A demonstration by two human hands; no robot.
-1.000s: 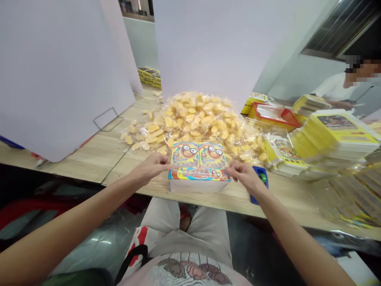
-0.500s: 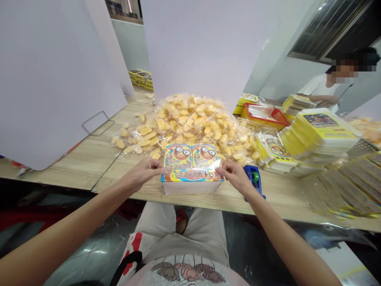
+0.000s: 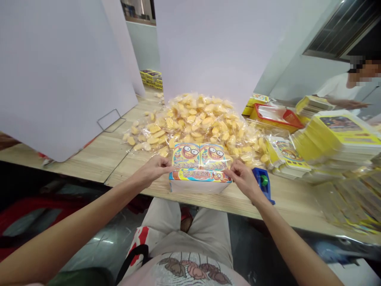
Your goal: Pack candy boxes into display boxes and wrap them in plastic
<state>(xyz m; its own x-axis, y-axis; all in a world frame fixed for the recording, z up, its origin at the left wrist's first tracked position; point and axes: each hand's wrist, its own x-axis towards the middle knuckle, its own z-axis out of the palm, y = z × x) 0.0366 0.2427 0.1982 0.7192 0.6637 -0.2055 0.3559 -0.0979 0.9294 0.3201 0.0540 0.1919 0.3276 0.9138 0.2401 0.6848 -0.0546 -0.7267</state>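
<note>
Hands pinching card stack edges, fingertips partly hidden, tape dispenser half covered

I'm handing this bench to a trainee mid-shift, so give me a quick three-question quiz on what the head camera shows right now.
1. True or false: both hands touch the stack of printed cards at the table's near edge.
2. What lies just behind that stack? A) a pile of small yellow pieces in clear bags B) a metal bowl C) a keyboard
3. Fill in: the blue tape dispenser sits beside the ____ hand.

Key:
1. True: the left hand pinches the stack's left edge, the right hand its right edge.
2. A: the bagged yellow pile.
3. right
</note>
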